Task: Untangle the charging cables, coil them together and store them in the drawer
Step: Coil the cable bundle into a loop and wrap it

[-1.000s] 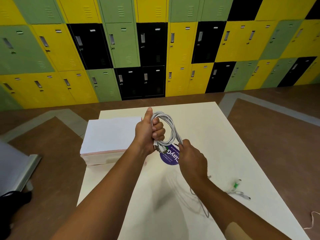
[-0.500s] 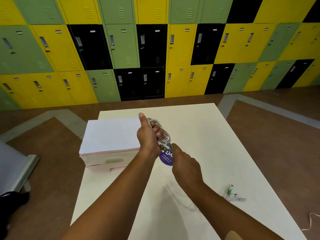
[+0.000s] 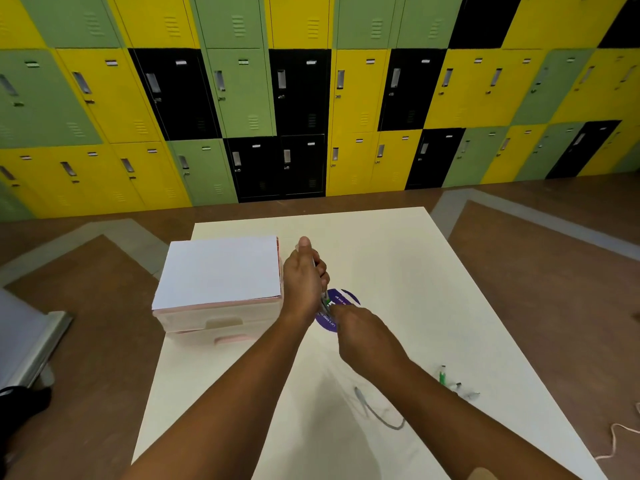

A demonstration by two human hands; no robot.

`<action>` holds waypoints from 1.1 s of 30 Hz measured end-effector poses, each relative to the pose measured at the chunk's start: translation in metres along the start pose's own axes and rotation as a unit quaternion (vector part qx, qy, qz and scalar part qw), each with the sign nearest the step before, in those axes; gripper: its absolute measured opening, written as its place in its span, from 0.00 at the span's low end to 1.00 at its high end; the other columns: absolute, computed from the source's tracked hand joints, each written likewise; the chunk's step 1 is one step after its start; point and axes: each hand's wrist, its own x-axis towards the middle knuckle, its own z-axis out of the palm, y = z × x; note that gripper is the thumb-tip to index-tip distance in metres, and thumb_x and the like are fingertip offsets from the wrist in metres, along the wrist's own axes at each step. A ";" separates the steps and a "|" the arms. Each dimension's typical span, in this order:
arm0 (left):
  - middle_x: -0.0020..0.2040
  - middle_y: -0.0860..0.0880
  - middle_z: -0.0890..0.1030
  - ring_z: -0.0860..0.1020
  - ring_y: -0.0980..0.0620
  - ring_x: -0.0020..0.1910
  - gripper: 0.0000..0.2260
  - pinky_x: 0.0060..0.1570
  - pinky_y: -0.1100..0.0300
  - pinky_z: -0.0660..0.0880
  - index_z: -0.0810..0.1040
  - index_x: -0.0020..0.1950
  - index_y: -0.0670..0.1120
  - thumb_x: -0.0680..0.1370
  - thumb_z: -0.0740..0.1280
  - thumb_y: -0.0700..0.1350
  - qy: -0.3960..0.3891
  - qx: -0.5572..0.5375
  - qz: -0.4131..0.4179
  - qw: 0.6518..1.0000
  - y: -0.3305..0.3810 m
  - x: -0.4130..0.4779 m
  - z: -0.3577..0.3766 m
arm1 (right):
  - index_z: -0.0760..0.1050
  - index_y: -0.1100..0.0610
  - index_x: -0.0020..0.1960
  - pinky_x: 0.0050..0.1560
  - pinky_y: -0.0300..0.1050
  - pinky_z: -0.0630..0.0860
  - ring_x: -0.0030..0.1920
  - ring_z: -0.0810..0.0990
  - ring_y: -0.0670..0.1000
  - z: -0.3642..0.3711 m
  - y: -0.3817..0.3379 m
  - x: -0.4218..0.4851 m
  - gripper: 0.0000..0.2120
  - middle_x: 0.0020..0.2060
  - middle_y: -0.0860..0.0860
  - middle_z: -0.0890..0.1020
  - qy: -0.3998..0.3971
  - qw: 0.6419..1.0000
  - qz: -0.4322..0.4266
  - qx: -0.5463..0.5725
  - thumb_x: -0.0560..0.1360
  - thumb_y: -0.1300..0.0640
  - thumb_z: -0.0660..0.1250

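The left hand point(image 3: 304, 282), thumb up, grips the coiled white charging cables point(image 3: 325, 302) over the cream table point(image 3: 398, 265), at three o'clock of the white-and-pink plastic drawer box point(image 3: 221, 271). Its drawers are closed and the contents unseen. The right hand point(image 3: 363, 337) meets the coil's lower end, but whether it pinches I cannot tell.

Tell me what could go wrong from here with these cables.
1. The loose tail and the plugs lie on the table behind the right hand; drawing them in may snag or re-tangle them.
2. The drawer unit looks shut while the left hand grips the coiled cables; freeing a hand to open it may let the coil spring apart.
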 end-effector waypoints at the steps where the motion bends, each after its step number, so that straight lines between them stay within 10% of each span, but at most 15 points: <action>1: 0.27 0.51 0.67 0.64 0.55 0.25 0.20 0.25 0.62 0.63 0.65 0.37 0.46 0.84 0.53 0.56 -0.009 0.011 0.010 1.000 -0.001 -0.001 0.001 | 0.70 0.55 0.65 0.53 0.45 0.75 0.56 0.78 0.54 -0.002 -0.001 0.000 0.15 0.58 0.53 0.79 0.003 1.000 -0.003 -0.003 0.79 0.60 0.63; 15: 0.37 0.47 0.67 0.66 0.53 0.34 0.29 0.38 0.60 0.67 0.67 0.44 0.40 0.80 0.49 0.67 -0.185 0.182 0.032 0.965 -0.011 -0.001 -0.005 | 0.75 0.56 0.57 0.39 0.43 0.71 0.43 0.76 0.52 -0.031 -0.008 -0.001 0.10 0.48 0.52 0.81 -0.011 0.998 -0.060 0.003 0.78 0.61 0.61; 24: 0.27 0.48 0.75 0.74 0.55 0.28 0.39 0.34 0.66 0.72 0.72 0.27 0.45 0.79 0.36 0.68 -0.363 0.207 -0.133 0.899 0.009 -0.003 -0.007 | 0.72 0.45 0.46 0.42 0.50 0.80 0.42 0.81 0.44 -0.074 0.006 0.003 0.09 0.42 0.42 0.82 -0.050 0.989 -0.073 0.122 0.72 0.57 0.68; 33: 0.33 0.40 0.72 0.72 0.46 0.29 0.43 0.30 0.60 0.71 0.75 0.36 0.42 0.69 0.39 0.78 -0.412 0.188 -0.229 0.862 -0.009 -0.004 -0.016 | 0.75 0.47 0.47 0.42 0.49 0.80 0.40 0.83 0.45 -0.072 0.017 0.015 0.10 0.40 0.46 0.84 -0.099 0.979 -0.065 0.169 0.69 0.58 0.73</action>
